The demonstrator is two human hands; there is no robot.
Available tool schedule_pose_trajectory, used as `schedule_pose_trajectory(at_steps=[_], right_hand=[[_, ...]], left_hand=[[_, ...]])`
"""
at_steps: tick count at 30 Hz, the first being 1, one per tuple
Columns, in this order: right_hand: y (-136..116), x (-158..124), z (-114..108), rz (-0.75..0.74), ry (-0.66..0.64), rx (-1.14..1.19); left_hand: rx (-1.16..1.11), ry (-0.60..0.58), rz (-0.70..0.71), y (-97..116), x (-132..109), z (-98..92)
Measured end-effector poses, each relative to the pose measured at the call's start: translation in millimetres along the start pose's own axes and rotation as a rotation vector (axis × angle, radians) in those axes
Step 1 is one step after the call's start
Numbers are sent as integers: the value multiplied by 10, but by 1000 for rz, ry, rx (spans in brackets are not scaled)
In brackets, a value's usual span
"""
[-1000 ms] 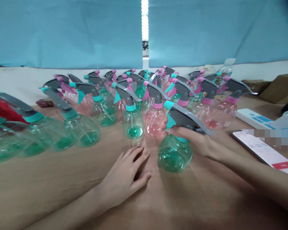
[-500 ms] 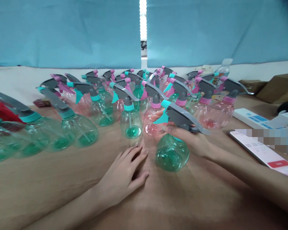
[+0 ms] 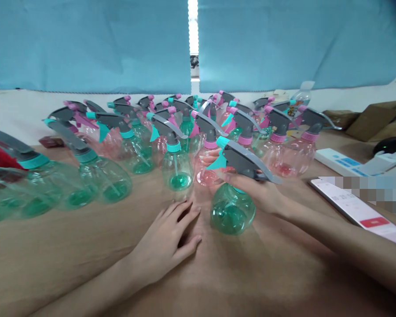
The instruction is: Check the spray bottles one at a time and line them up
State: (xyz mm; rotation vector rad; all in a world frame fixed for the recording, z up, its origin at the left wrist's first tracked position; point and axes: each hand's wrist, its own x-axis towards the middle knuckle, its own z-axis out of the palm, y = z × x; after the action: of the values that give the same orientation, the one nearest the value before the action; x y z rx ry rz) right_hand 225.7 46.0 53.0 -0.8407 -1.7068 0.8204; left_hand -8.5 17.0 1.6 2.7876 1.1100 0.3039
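Note:
My right hand [image 3: 251, 185] is closed round the neck of a green spray bottle [image 3: 232, 211] with a grey and turquoise trigger head. The bottle is upright; whether its base touches the table I cannot tell. Flat on the wooden table [image 3: 119, 246] lies my left hand [image 3: 171, 233], fingers apart and holding nothing. Just beyond its fingertips stands another green spray bottle [image 3: 177, 171]. A pink spray bottle [image 3: 207, 169] is right behind the held one, partly hidden by my right fingers.
Several green and pink spray bottles crowd the back, with more green ones [image 3: 105, 176] at left. At right lie a phone [image 3: 356, 207], a white device with blue markings [image 3: 341, 160] and a cardboard box [image 3: 376, 119]. Something red [image 3: 1, 154] shows at far left.
The whole view has shifted slightly, so things sit a little further left. My right hand keeps its hold on the green spray bottle, and my left hand stays flat on the table.

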Motion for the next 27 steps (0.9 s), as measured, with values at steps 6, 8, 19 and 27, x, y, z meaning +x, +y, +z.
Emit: schedule_pose_trajectory(at_steps=[6, 8, 19, 27], right_hand=[[-24, 14, 16, -17, 10, 14], [-37, 15, 20, 0, 24, 18], [-21, -21, 10, 25, 33, 36], [-11, -36, 30, 45, 50, 27]], left_hand=[[-1, 9, 2, -7, -9, 8], [-2, 17, 7, -12, -10, 19], [-21, 24, -5, 4, -11, 14], [-13, -13, -26, 25, -3, -3]])
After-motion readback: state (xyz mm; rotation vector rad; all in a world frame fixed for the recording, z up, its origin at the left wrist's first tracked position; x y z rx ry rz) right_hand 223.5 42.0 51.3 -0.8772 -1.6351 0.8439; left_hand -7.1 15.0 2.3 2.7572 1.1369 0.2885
